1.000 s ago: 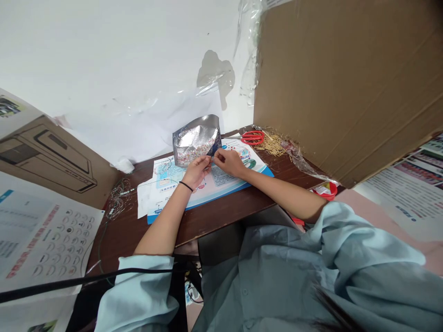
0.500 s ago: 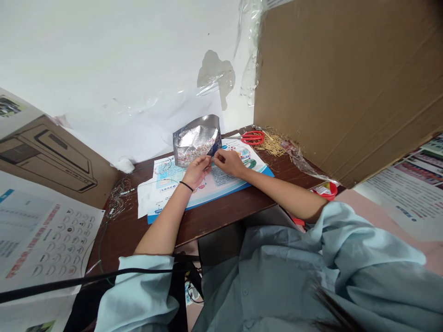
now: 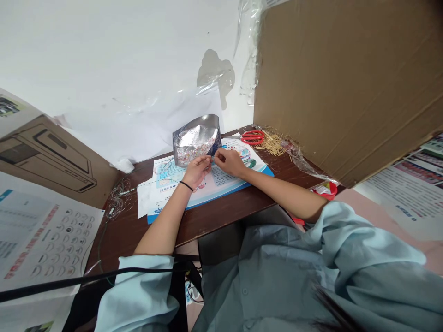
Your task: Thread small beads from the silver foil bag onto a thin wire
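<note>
My left hand (image 3: 198,170) and my right hand (image 3: 226,161) meet fingertip to fingertip over a printed sheet (image 3: 180,193) with a blue edge. Both are closed in a pinch, and whatever lies between the fingers is too small to make out. Just behind them stands an open silver foil pouch (image 3: 197,138) holding many tiny pale and reddish beads. A thin thread runs over the paper to the left of my left hand. Beside my right hand, a green item (image 3: 249,163) lies on the sheet.
Red-handled scissors (image 3: 252,137) and a heap of thin straw-coloured sticks (image 3: 273,145) lie at the back right. Tangled clear thread (image 3: 121,198) rests on the left of the brown table (image 3: 207,225). Cardboard (image 3: 346,83) walls the right side, and a printed carton (image 3: 58,157) the left.
</note>
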A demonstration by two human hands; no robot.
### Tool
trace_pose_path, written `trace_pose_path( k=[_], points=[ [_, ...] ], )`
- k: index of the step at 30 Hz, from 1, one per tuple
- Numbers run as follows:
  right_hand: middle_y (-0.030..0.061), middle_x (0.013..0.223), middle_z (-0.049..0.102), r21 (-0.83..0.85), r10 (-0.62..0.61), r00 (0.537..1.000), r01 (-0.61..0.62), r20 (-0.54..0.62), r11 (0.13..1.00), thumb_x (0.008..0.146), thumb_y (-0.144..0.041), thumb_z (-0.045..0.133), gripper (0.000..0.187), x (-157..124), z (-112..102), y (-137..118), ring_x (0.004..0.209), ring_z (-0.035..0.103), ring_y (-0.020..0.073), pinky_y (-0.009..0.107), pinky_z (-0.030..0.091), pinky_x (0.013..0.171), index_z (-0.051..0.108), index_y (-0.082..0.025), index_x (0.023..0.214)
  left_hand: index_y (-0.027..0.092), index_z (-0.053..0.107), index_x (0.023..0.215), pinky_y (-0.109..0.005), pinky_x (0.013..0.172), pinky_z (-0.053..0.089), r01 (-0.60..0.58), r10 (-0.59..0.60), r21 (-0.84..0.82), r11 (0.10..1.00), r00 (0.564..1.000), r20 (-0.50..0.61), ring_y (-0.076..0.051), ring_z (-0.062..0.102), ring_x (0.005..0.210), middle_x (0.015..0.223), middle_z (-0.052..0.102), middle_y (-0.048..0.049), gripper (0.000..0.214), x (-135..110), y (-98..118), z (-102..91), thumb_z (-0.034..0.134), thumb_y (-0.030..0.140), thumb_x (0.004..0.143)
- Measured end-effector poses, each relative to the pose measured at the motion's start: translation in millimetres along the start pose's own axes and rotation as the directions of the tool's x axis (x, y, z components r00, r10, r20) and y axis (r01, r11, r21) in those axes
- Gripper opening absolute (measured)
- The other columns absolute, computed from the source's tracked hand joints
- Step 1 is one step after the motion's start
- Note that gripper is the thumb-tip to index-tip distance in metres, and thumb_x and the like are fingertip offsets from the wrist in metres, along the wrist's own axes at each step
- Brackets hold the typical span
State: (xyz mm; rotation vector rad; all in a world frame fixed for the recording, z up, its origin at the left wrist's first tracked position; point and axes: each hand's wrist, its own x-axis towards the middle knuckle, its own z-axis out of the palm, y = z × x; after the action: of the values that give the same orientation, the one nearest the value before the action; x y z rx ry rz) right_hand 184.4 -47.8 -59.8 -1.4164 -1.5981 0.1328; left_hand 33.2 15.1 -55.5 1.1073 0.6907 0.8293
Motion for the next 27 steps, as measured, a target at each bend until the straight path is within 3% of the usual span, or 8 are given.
trace_pose_path(
  k=[27],
  points=[
    [-0.0017,0.066,0.058,0.042,-0.018,1.000,0.017,0.023,0.999,0.086,-0.029,0.050,0.014,-0.6,3.2,1.5,0.059,0.047,0.0118,0.024,0.033,0.062,0.058,-0.019,0.079,0.015,0.069,0.077,-0.024,0.068,0.046,-0.011,0.009,0.043,0.999,1.000,0.026,-0.009,0.054,0.068,0.071,0.062,-0.0006,0.027,0.1,-0.5,0.3,0.085,0.030,0.061]
  ],
)
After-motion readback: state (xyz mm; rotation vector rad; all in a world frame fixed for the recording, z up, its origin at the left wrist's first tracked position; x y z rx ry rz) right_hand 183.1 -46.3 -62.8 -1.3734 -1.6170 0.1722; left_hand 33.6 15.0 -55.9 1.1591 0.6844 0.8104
